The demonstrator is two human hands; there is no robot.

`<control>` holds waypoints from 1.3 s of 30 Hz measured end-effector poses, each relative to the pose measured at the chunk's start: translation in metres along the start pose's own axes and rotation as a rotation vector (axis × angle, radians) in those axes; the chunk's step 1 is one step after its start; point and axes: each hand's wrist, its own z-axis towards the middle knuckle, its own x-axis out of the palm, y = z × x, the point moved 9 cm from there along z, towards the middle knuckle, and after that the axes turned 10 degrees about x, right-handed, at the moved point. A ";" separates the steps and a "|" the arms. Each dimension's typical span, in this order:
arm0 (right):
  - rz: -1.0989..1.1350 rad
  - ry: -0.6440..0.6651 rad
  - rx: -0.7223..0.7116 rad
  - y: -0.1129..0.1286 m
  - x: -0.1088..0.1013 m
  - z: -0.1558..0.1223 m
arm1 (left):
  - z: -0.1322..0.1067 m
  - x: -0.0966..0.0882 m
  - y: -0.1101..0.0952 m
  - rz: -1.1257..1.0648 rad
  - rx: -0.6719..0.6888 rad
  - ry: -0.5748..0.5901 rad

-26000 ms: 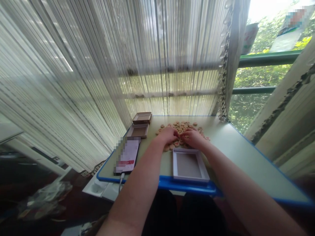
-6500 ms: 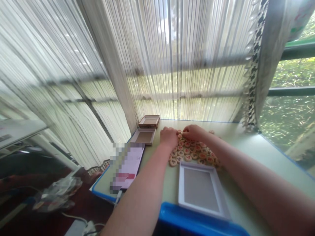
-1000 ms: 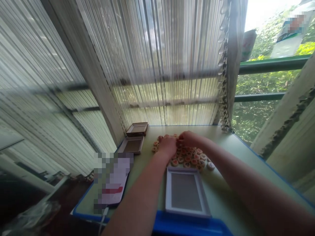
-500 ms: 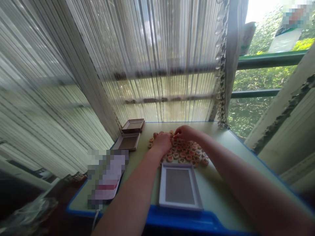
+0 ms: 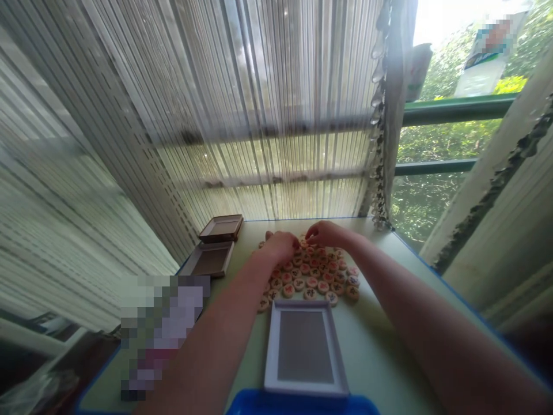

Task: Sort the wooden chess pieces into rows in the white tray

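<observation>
I'm at a pale green, blue-edged table (image 5: 367, 337), its far side up against a striped sheer curtain (image 5: 280, 69). Past the curtain on the right, green rails (image 5: 458, 109) cross the window, with trees (image 5: 444, 141) beyond. Xiangqi pieces (image 5: 311, 282) lie spread mid-table, around my hands and behind a shallow white box tray (image 5: 272, 346). My left hand (image 5: 283, 246) curls over the far left pieces; my right hand (image 5: 327, 233) bends its fingers down beside it. Whether either grips a piece, I can't tell. Two open boxes (image 5: 228, 259) sit at the left edge.
</observation>
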 end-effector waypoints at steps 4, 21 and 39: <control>-0.083 -0.040 0.053 -0.009 -0.004 0.005 | 0.007 -0.007 0.004 0.002 -0.036 -0.035; -0.171 0.016 -0.037 -0.015 0.003 0.007 | 0.030 -0.013 -0.019 0.060 0.061 -0.088; -0.100 0.115 0.059 -0.028 0.007 0.005 | 0.034 0.003 -0.028 0.104 0.094 -0.069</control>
